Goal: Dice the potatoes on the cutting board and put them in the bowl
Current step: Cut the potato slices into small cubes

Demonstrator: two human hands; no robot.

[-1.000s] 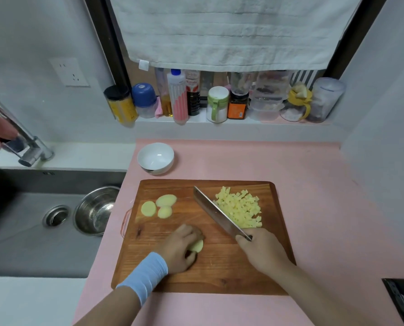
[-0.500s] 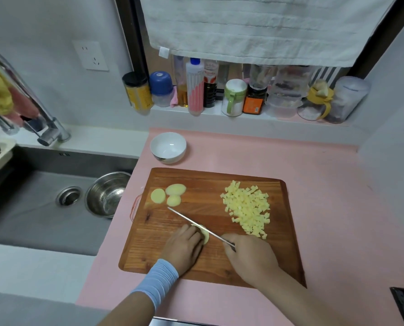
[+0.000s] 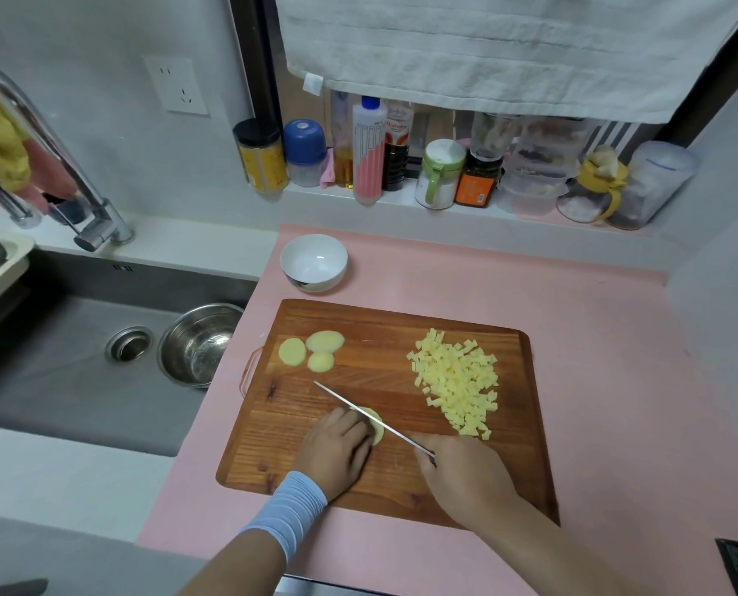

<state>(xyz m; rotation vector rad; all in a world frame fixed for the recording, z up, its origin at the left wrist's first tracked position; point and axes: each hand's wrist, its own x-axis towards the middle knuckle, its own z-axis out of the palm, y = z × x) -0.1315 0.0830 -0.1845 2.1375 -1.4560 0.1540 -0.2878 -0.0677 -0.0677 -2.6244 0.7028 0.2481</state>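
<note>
Knife (image 3: pixel 341 398) is down edge-on vs 1 s ago. I see L hand (image 3: pixel 337 451) curled on potato piece (image 3: pixel 378 430) nr board (image 3: pixel 380 367) front edge. R hand (image 3: pixel 461 475) grips knife.

We cannot see the handle of the knife (image 3: pixel 371 419), buried in the right hand (image 3: pixel 466 479); the left hand (image 3: pixel 337 453) covers most of the potato piece (image 3: pixel 377 428). Frame edges cut off the faucet (image 3: pixel 100 228) and white towel (image 3: pixel 509 49).
</note>
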